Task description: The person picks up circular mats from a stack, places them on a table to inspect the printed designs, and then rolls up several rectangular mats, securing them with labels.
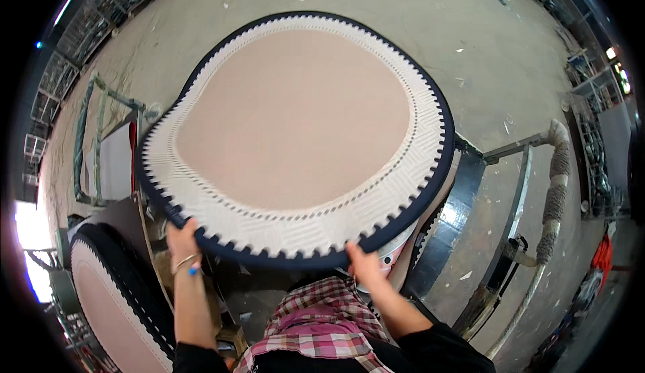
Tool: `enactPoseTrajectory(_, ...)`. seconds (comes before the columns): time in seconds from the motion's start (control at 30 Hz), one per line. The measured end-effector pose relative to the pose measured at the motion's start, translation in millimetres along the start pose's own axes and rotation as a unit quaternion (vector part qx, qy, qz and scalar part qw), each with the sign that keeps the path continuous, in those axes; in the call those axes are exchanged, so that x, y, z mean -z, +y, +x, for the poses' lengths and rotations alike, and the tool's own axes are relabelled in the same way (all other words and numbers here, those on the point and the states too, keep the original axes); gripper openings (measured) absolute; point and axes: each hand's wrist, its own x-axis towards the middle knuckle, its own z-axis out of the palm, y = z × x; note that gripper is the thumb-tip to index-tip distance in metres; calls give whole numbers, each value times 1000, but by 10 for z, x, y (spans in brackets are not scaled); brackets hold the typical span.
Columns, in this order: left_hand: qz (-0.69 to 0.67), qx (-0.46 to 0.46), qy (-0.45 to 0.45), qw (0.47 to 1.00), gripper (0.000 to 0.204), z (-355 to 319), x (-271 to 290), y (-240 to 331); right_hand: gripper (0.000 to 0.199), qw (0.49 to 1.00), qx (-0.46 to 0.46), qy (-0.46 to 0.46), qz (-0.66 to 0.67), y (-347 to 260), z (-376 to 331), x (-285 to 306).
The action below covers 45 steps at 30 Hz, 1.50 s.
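A large rounded mat (295, 118) stretches out in front of me, with a beige middle, a white patterned border and a dark navy toothed edging. My left hand (182, 240) is closed on its near edge toward the left, a bracelet at the wrist. Farther right along that same edge, my right hand (363, 263) grips the navy rim. Both thumbs lie near the edging, while the fingers under the mat are hidden. Similar pieces show partly beneath the mat at right, next to a grey metal plate (451, 222).
At lower left a stack of similar beige mats (107, 299) leans by a dark board (127, 218). A metal frame (91, 145) stands at left. On the right is a cart frame with a wrapped handle (556, 192). Scraps lie on the concrete floor (484, 57).
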Motion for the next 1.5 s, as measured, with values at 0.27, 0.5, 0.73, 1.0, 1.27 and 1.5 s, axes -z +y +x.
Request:
enactPoseTrajectory(0.27, 426, -111, 57, 896, 46, -783, 827, 1833, 23, 756, 95, -645, -58, -151, -442, 912)
enactPoseTrajectory(0.5, 416, -285, -100, 858, 41, 60, 169, 673, 75, 984, 33, 167, -44, 961, 2382, 1714)
enactPoseTrajectory(0.73, 413, -214, -83, 881, 34, 60, -160, 617, 49, 977, -131, 100, 132, 687, 2433, 948)
enactPoseTrajectory(1.0, 321, -241, -31, 915, 35, -106, 397, 856, 32, 970, -60, 214, 100, 1058, 2140, 710)
enactPoseTrajectory(1.27, 218, -235, -20, 947, 26, -842, 1734, 1485, 31, 922, 313, 212, -87, -721, 484, 288)
enactPoseTrajectory(1.5, 199, -267, -49, 942, 32, -1648, 2883, 1625, 29, 796, 517, 247, -194, -1472, -1701, -30)
